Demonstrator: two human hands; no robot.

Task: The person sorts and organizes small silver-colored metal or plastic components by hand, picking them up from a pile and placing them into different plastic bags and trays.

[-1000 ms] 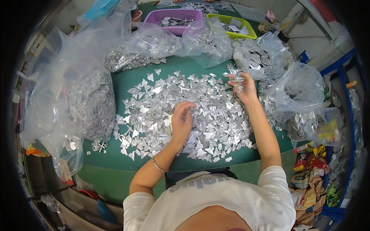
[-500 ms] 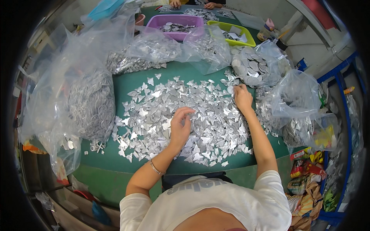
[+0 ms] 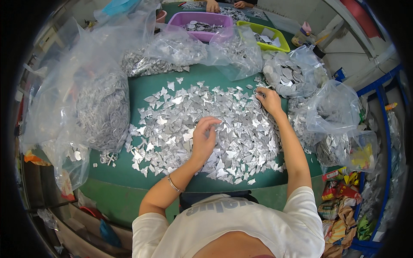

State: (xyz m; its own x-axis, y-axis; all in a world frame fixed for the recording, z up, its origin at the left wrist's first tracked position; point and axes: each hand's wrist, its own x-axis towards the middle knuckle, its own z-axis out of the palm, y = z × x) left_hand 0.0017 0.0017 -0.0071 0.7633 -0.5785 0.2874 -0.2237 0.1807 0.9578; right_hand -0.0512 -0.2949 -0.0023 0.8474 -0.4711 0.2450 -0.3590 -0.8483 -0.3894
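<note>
A wide heap of small silver metal pieces, many of them pointed or winged in outline, covers the green tabletop in front of me. Over the middle of the heap hovers my left hand, its fingers bent loosely and the thumb apart, with nothing visible in it. My right hand is at the heap's far right corner, fingers curled down among a few pieces there. Whatever its fingertips pinch is too small to make out. Just beyond it lies a clear plastic bag of round silver discs.
A large bag of silver rings stands on the left. More filled bags line the back, before a purple tub and a lime-green tub. Bags of parts crowd the right. Another person's hand shows at the far end.
My right hand has shifted slightly, its fingertips now farther left and away from me at the heap's corner. My left hand holds nearly the same pose. The whole view has shifted a little.
</note>
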